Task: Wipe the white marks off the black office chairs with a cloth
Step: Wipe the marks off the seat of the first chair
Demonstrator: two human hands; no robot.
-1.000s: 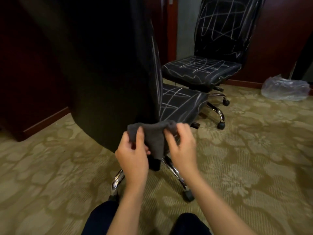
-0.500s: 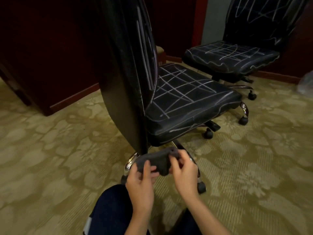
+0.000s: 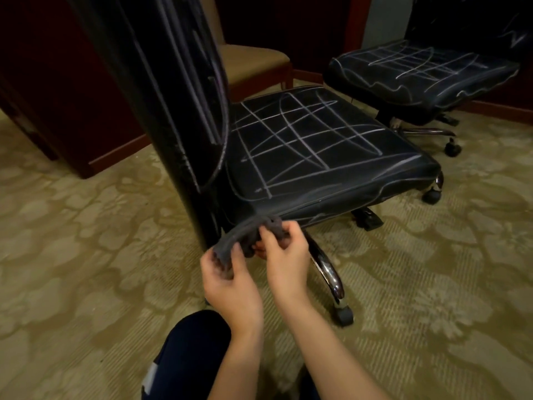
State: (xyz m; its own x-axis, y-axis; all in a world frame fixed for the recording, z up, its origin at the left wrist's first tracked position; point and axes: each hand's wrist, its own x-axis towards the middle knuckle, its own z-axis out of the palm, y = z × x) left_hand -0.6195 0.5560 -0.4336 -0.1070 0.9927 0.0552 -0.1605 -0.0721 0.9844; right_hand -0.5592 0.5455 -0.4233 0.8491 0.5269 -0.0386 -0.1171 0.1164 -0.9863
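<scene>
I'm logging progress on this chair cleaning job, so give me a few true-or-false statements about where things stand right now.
1. Both hands hold the grey cloth. True: the left hand and right hand grip it together.
2. The near chair seat is already wiped clean. False: white lines still cross it.
3. The far chair seat also carries white marks. True.
4. The cloth is pressed on the near chair's seat top. False: it is held in front of the seat's lower edge.

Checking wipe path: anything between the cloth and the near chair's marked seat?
Nothing visible. Both hands, left and right, hold the cloth just below the near seat's front edge; the seat top is bare.
</scene>
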